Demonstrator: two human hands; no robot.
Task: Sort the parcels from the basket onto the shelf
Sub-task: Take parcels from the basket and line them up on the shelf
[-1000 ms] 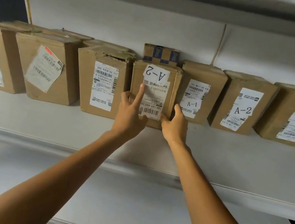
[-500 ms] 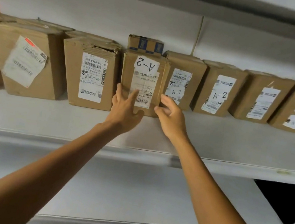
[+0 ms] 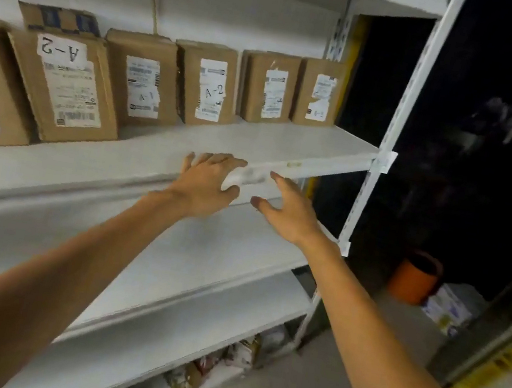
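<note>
White metal shelf (image 3: 289, 147) carries a row of brown boxes (image 3: 208, 84); the A-2 parcel (image 3: 65, 87) leans among them, at ten o'clock from both hands. Left hand (image 3: 205, 182) and right hand (image 3: 288, 213) hover at the shelf's front edge, fingers spread, holding nothing. Half a second ago they touched that parcel's front.

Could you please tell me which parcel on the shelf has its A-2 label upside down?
The large parcel second from the left; the other A-2 parcel, two places right, has its label upright.
</note>
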